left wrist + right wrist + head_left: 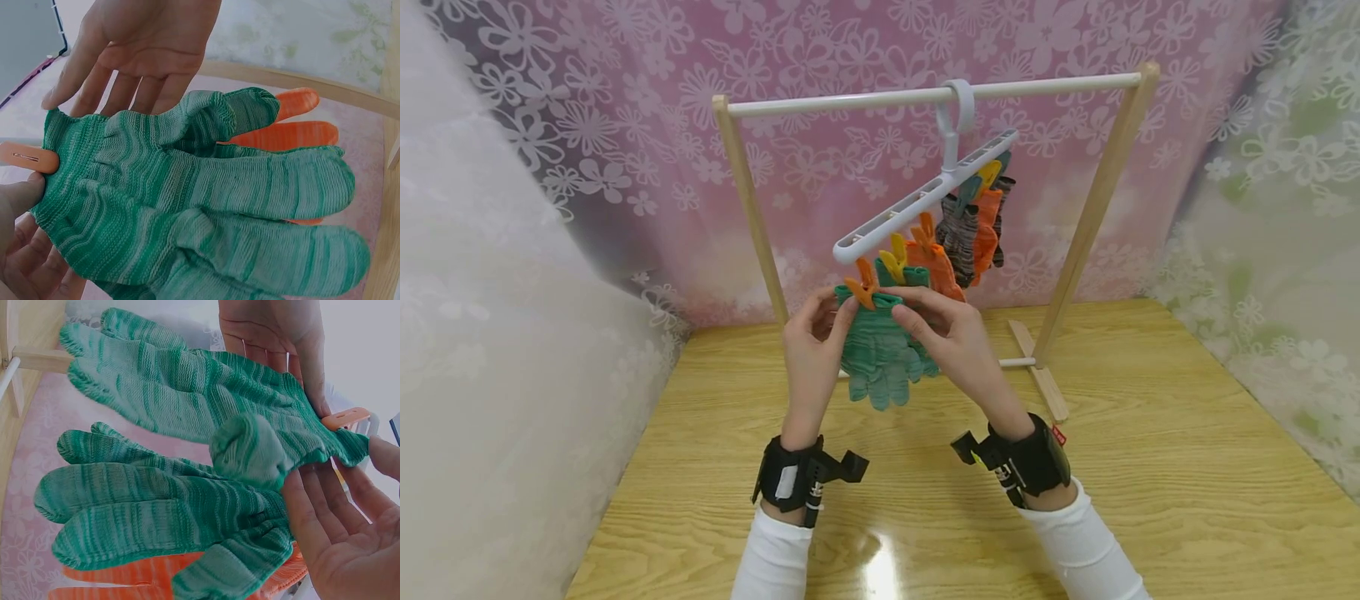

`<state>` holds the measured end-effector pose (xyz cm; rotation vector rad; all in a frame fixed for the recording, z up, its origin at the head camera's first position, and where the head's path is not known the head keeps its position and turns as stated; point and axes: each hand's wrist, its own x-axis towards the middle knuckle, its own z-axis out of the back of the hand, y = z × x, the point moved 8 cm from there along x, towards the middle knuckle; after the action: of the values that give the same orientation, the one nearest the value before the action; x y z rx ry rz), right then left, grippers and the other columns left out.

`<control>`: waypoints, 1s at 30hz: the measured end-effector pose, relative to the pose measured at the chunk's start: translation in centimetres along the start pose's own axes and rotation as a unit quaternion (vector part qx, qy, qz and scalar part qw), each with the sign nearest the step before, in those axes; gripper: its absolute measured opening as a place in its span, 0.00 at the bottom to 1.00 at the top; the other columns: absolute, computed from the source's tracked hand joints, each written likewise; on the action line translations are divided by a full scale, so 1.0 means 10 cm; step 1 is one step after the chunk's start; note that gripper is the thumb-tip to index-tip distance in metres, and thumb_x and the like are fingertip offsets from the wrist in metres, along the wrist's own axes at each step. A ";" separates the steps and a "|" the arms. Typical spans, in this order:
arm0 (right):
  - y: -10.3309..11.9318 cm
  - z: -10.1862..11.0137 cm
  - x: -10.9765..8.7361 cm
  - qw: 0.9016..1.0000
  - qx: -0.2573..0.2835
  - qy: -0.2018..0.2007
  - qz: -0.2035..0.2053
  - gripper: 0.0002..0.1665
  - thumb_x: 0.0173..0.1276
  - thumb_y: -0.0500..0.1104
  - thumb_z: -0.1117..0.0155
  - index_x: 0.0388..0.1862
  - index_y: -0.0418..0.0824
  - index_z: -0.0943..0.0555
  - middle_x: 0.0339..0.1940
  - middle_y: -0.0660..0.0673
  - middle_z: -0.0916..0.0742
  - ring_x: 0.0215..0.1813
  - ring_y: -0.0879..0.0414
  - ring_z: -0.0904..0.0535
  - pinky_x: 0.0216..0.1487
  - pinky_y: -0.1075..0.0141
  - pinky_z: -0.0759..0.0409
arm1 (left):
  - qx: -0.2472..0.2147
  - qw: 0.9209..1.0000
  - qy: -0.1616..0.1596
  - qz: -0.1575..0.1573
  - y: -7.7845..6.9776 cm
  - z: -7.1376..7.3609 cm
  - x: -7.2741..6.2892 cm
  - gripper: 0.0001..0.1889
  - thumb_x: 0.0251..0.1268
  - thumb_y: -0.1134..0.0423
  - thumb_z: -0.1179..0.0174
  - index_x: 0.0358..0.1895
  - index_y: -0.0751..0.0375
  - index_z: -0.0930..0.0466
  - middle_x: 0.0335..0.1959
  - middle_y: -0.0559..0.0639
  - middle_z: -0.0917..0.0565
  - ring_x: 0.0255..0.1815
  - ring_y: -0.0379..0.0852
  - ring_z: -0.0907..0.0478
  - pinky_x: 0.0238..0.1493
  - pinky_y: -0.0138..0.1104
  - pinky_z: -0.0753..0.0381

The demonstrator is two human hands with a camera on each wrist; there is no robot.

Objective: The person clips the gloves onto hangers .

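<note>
A green striped knit glove (876, 358) hangs fingers down below an orange clothespin (864, 290) that bites its cuff. My left hand (812, 346) pinches the cuff beside this clothespin, thumb in front and fingers behind. On the cuff's other corner, my right hand (955, 337) pinches the fabric between thumb and fingers. In the right wrist view, the thumb of the left hand (275, 328) lies close to the orange clothespin (347, 417). A second green glove (162, 500) hangs just behind the first, its cuff under a yellow clothespin (893, 258).
A grey-white hanger (895, 218) hooks over the white rod (850, 101) of a wooden-legged rack (1093, 200). Farther along it hang an orange glove (946, 271), dark mottled gloves (957, 237) and another orange glove (987, 229). Beneath lies a wood-grain table (1150, 467).
</note>
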<state>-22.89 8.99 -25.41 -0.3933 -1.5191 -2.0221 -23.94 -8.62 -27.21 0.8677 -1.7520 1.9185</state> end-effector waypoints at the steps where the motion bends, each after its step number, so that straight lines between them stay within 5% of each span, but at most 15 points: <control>1: 0.00 0.00 0.00 1.000 0.000 0.000 -0.001 0.19 0.79 0.44 0.40 0.65 0.45 0.18 0.56 0.46 0.13 0.42 0.55 0.15 0.42 0.64 0.15 | 0.001 1.000 -0.003 -0.001 0.00 0.01 0.01 0.12 0.73 0.63 0.37 0.51 0.68 0.17 0.39 0.61 0.13 0.35 0.40 0.16 0.39 0.27 0.18; 10: -0.14 -0.08 -0.05 0.999 0.015 0.026 -0.031 0.21 0.76 0.40 0.38 0.66 0.40 0.20 0.51 0.40 0.13 0.44 0.49 0.13 0.47 0.52 0.13 | 0.014 0.999 -0.045 0.007 0.06 0.17 0.05 0.15 0.72 0.63 0.36 0.57 0.64 0.17 0.41 0.61 0.13 0.36 0.41 0.16 0.37 0.25 0.18; 17: -0.19 -0.22 -0.06 0.999 -0.009 0.039 -0.035 0.23 0.76 0.41 0.36 0.67 0.42 0.21 0.51 0.43 0.12 0.45 0.52 0.13 0.47 0.57 0.13 | 0.045 0.997 -0.067 0.013 0.07 0.24 0.05 0.19 0.71 0.62 0.35 0.62 0.63 0.20 0.52 0.57 0.16 0.49 0.49 0.17 0.49 0.35 0.15; 23: -0.21 -0.30 -0.07 0.998 -0.018 0.042 -0.033 0.24 0.77 0.42 0.37 0.69 0.44 0.23 0.53 0.45 0.13 0.50 0.54 0.14 0.51 0.52 0.15 | 0.068 0.991 -0.115 -0.016 -0.03 0.31 0.04 0.15 0.67 0.63 0.31 0.49 0.70 0.20 0.51 0.59 0.19 0.53 0.49 0.21 0.53 0.44 0.18; 30: -0.31 -0.38 -0.13 0.997 -0.022 0.062 -0.049 0.23 0.79 0.45 0.40 0.71 0.47 0.23 0.57 0.45 0.13 0.48 0.51 0.14 0.46 0.58 0.14 | 0.081 0.994 -0.064 -0.047 -0.11 0.20 0.02 0.18 0.57 0.66 0.24 0.39 0.70 0.25 0.45 0.61 0.22 0.47 0.52 0.21 0.47 0.46 0.16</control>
<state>-23.31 6.34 -29.68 -0.2106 -1.4464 -2.1159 -23.07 -10.46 -26.22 1.1336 -1.6093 2.0033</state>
